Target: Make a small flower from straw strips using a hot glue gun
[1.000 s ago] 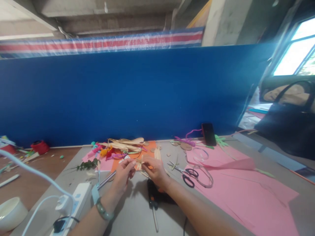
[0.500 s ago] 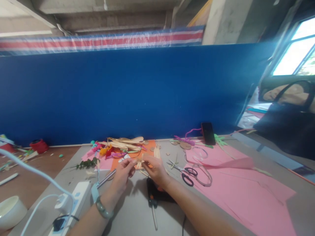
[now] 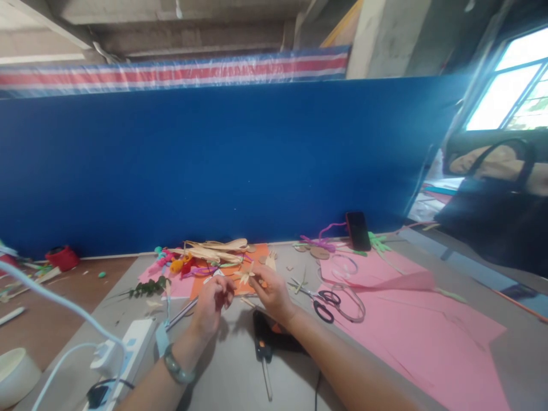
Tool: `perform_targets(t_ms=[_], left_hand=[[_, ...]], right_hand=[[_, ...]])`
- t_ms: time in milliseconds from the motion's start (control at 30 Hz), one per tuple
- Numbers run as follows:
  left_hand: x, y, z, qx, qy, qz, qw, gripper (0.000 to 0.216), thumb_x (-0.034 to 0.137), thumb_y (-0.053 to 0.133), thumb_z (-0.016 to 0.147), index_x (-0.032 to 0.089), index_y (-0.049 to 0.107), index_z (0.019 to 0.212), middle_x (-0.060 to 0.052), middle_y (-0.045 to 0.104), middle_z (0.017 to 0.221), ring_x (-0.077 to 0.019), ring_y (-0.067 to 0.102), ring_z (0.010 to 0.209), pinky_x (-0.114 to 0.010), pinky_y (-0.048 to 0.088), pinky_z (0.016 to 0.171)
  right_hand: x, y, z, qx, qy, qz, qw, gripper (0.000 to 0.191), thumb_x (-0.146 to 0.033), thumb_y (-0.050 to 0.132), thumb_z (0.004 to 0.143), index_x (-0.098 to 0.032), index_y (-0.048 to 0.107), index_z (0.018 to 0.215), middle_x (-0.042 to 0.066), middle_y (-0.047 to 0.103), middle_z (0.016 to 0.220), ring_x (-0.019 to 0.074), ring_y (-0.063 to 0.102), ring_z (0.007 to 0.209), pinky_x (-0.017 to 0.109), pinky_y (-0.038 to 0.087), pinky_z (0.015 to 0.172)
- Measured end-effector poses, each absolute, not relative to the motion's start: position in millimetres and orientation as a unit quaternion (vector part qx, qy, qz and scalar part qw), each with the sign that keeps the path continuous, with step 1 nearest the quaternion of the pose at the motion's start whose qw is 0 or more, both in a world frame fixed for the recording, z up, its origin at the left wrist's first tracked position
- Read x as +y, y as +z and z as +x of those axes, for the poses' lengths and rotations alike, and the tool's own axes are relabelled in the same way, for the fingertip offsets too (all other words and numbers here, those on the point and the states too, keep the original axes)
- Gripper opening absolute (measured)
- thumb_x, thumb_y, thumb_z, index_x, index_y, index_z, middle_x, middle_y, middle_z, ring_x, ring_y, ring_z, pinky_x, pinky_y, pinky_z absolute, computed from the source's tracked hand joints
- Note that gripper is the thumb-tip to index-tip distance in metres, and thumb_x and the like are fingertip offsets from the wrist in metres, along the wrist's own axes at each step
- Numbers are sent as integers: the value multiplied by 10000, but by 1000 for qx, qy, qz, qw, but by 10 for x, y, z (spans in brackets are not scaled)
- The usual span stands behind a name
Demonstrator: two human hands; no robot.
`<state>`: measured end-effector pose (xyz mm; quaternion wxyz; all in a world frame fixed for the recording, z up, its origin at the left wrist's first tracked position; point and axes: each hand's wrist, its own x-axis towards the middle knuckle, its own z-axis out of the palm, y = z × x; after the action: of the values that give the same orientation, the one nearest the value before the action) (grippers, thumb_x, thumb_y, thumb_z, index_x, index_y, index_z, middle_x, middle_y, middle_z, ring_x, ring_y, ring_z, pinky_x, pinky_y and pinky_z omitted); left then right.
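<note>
Over the grey table (image 3: 231, 365) my two hands meet a little above the surface. My right hand (image 3: 270, 294) pinches a small pale straw piece (image 3: 247, 277) shaped like a little flower. My left hand (image 3: 212, 305) is just left of it, fingers curled in, a green bangle on its wrist; what its fingertips hold is too small to make out. A black glue gun (image 3: 264, 338) lies directly under my right wrist.
Black-handled scissors (image 3: 322, 301) and pink paper sheets (image 3: 398, 319) lie to the right. An orange sheet (image 3: 226, 273) with straw strips and coloured pipe cleaners sits behind my hands. A phone (image 3: 358, 230) leans on the blue partition. A white power strip (image 3: 128, 348) and cable lie left.
My hands have drawn slightly apart; the straw piece now stays with my right hand. The view has shifted a little to the right.
</note>
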<state>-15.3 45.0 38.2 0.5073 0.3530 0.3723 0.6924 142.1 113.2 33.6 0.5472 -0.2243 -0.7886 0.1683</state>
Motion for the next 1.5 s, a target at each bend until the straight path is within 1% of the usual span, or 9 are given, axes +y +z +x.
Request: perform_targets(t_ms=[133, 300, 367, 467, 600, 633, 833, 1267, 1500], left_hand=[[459, 391, -126, 402, 675, 333, 520, 146, 276, 515, 705, 196, 476, 589, 11, 595, 598, -90, 435, 439, -222, 290, 421], [475, 344, -115, 436, 661, 340, 507, 319, 402, 560, 770, 179, 497, 551, -1, 582, 541, -82, 428, 403, -219, 266, 389], [480, 329, -123, 426, 660, 359, 503, 348, 452, 622, 765, 164, 539, 589, 0, 595, 561, -70, 426, 396, -212, 268, 387], [490, 323, -138, 408, 668, 367, 503, 285, 397, 756, 690, 154, 612, 729, 33, 586, 585, -46, 424, 394, -188, 270, 392], [490, 315, -141, 417, 652, 353, 526, 336, 438, 745, 705, 155, 661, 865, -11, 649, 780, -34, 454, 420, -185, 274, 384], [486, 311, -138, 423, 640, 355, 534, 342, 459, 728, 717, 150, 666, 852, -19, 648, 785, -38, 463, 430, -187, 278, 387], [464, 311, -127, 428, 612, 404, 528, 321, 427, 732, 725, 137, 628, 632, 43, 486, 499, -50, 407, 409, -187, 251, 393], [473, 275, -112, 443, 618, 458, 460, 313, 403, 676, 797, 154, 599, 625, 49, 462, 450, -61, 367, 416, -201, 259, 430], [473, 272, -122, 457, 612, 471, 442, 297, 410, 685, 776, 155, 623, 636, 38, 483, 465, -82, 401, 436, -217, 298, 451]], right_hand=[[1111, 363, 1428, -792, 174, -227, 539, 94, -219, 529, 900, -179, 610, 874, 71, 641, 784, 186, 602, 725, 298, 504, 688], [1109, 375, 1431, -790, 166, -223, 547, 105, -217, 510, 907, -187, 605, 874, 69, 643, 788, 189, 612, 746, 309, 512, 706], [1119, 366, 1433, -789, 160, -218, 551, 99, -209, 512, 906, -189, 603, 874, 67, 644, 787, 190, 617, 763, 311, 515, 718], [1129, 353, 1439, -791, 155, -208, 554, 92, -197, 517, 904, -189, 605, 879, 72, 652, 805, 194, 625, 795, 316, 521, 734], [1121, 351, 1437, -800, 149, -205, 544, 116, -189, 503, 911, -191, 618, 896, 86, 670, 834, 200, 635, 824, 329, 529, 749], [1119, 349, 1433, -803, 148, -203, 540, 128, -186, 494, 916, -192, 621, 898, 87, 675, 836, 199, 638, 822, 328, 530, 749], [1116, 312, 1409, -812, 143, -181, 536, 142, -191, 477, 927, -195, 618, 945, 92, 684, 891, 192, 652, 833, 329, 540, 753], [1069, 344, 1402, -795, 189, -211, 537, 106, -195, 530, 900, -186, 622, 848, 63, 674, 809, 176, 631, 744, 290, 514, 692], [1077, 343, 1395, -787, 209, -202, 545, 101, -201, 541, 896, -185, 630, 851, 64, 680, 824, 174, 637, 757, 284, 515, 696]])
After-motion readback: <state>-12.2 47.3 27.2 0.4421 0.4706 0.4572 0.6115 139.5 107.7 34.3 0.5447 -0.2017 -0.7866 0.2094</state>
